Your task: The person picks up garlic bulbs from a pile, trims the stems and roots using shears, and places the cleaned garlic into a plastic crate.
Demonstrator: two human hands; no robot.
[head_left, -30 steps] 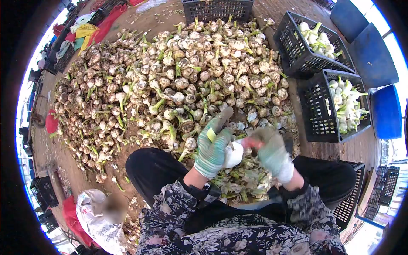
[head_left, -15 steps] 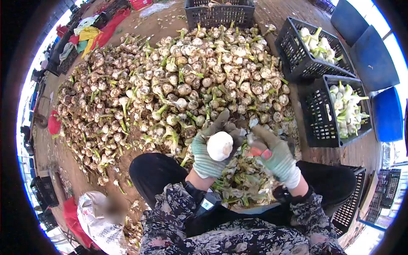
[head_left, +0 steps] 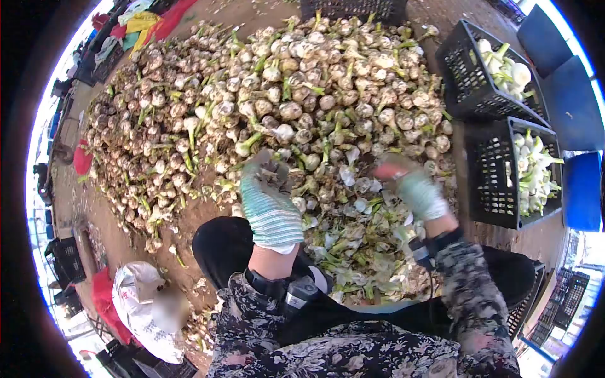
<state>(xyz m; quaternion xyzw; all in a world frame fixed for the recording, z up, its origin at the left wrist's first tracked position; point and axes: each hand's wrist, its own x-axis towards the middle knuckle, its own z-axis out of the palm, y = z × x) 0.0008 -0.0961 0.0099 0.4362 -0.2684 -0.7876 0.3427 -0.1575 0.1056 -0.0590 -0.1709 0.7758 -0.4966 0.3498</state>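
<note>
My left hand (head_left: 272, 205), in a striped glove with soiled fingertips, reaches over the near edge of a heap of garlic bulbs (head_left: 290, 112). Its fingertips overlap the bulbs there, and what lies under them is hidden. Off to the right, my right hand (head_left: 419, 192) is smeared by motion; its gloved fingers are closed around a red object (head_left: 391, 170) whose kind I cannot tell. Loose peeled skins and cut leaves (head_left: 359, 249) lie between my legs, below both hands. A round white garlic bulb (head_left: 520, 74) shows at the upper right crate (head_left: 463, 75).
A lower black crate (head_left: 495, 173) holds trimmed white garlic with green stems. Blue panels (head_left: 581, 189) stand beyond the crates. Another dark crate (head_left: 353, 9) is behind the heap. On the left are a white sack (head_left: 135, 309) and red cloth (head_left: 104, 302).
The white bulb has left my left hand, and a similar one now shows at the upper right crate. My left hand has moved left to the heap; my right hand has moved up and right.
</note>
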